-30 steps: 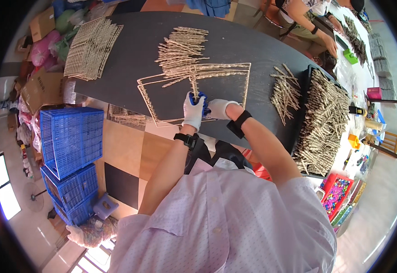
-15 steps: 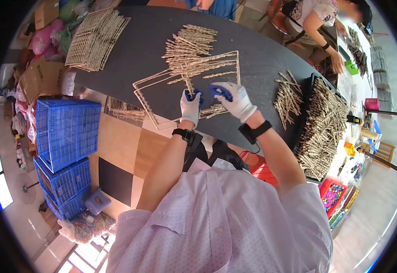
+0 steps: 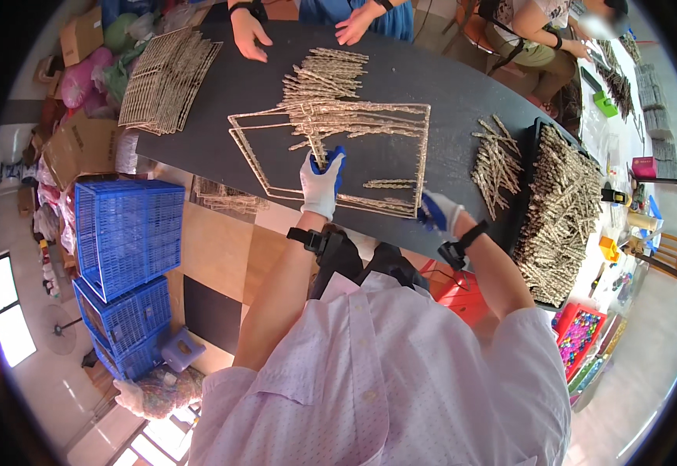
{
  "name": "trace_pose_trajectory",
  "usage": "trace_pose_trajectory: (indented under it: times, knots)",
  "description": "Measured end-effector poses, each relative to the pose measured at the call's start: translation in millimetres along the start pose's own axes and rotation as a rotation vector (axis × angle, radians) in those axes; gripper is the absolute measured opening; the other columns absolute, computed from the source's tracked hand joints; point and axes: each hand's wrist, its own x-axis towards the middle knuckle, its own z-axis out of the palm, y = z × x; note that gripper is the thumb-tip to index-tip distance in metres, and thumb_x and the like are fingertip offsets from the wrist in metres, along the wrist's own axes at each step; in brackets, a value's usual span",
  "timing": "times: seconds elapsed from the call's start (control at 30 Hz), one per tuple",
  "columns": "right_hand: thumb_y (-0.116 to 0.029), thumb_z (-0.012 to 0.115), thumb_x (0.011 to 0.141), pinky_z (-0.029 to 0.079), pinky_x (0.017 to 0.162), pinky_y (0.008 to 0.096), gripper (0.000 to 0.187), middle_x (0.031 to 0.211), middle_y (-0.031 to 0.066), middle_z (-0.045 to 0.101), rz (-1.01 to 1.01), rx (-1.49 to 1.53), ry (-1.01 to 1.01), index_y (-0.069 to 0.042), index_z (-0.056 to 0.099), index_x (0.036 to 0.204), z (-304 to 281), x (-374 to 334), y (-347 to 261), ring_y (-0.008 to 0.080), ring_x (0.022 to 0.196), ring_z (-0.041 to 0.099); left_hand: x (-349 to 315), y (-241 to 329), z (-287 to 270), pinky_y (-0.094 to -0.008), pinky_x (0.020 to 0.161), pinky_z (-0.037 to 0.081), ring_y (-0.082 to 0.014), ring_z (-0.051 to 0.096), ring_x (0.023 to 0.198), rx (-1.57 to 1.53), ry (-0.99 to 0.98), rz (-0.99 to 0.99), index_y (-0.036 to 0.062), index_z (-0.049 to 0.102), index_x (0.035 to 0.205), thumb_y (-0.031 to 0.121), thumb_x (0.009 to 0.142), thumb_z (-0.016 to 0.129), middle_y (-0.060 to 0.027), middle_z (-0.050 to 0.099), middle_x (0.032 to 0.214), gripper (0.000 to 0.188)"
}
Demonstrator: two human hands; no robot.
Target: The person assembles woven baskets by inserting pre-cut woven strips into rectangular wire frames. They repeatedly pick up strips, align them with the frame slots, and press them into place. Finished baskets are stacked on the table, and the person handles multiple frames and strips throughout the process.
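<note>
Here, left hand (image 3: 321, 185) pinching a twig stick (image 3: 317, 150), right hand (image 3: 439, 212) curled on the twig frame (image 3: 331, 159) edge

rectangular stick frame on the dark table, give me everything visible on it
The frame is an open rectangle of thin tan, twig-like wrapped rods, lying flat on the dark table, with a second similar outline slightly offset beneath it. Short sticks of the same material lie across its upper part, and one short piece sits inside near the lower edge. The gloved left hand presses on a rod inside it; the gloved right hand is at its lower right corner. Whether the joints are fixed cannot be told.
</note>
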Motion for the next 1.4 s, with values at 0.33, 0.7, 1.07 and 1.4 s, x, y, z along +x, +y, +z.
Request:
trace_pose_trajectory:
  times: [0.33, 0.7, 1.07, 1.4]
  knots:
    - [-0.030, 0.055, 0.097, 0.052, 0.076, 0.0297, 0.032, 0.097, 0.0061, 0.068, -0.542, -0.061, -0.436, -0.003, 0.066, 0.112, 78, -9, -58, 0.0147, 0.088, 0.065, -31, 20, 7, -0.0182, 0.048, 0.040, -0.0032, 0.056, 0.062, 0.018, -0.151, -0.025, 0.0048, 0.064, 0.101, 0.007, 0.086, 0.070, 0.0014, 0.063, 0.079, 0.016]
    - [-0.018, 0.063, 0.088, 0.052, 0.078, 0.0312, 0.024, 0.101, 0.0092, 0.069, -0.523, -0.390, -0.516, -0.004, 0.068, 0.106, 96, -33, -89, 0.0162, 0.086, 0.064, -33, 19, 7, -0.0243, 0.062, 0.050, -0.0082, 0.058, 0.068, 0.359, -0.193, 0.185, -0.0017, 0.061, 0.108, 0.007, 0.084, 0.071, -0.0036, 0.065, 0.083, 0.027]
    - [-0.019, 0.060, 0.094, 0.053, 0.080, 0.0268, 0.031, 0.108, 0.0040, 0.067, -0.518, 0.211, -0.539, -0.002, 0.061, 0.121, 76, -34, -77, 0.0114, 0.092, 0.062, -19, 2, 6, -0.0304, 0.071, 0.053, -0.0146, 0.063, 0.076, 0.315, -0.081, 0.316, -0.0026, 0.060, 0.104, 0.005, 0.080, 0.073, -0.0088, 0.068, 0.089, 0.029]
    - [-0.026, 0.066, 0.089, 0.050, 0.072, 0.0305, 0.028, 0.095, 0.0074, 0.069, -0.509, -0.026, -0.545, -0.001, 0.069, 0.102, 59, -32, -88, 0.0109, 0.082, 0.060, -16, 10, 10, -0.0304, 0.073, 0.054, -0.0163, 0.063, 0.082, 0.126, -0.298, 0.344, -0.0014, 0.058, 0.104, 0.000, 0.086, 0.063, -0.0089, 0.066, 0.092, 0.020]
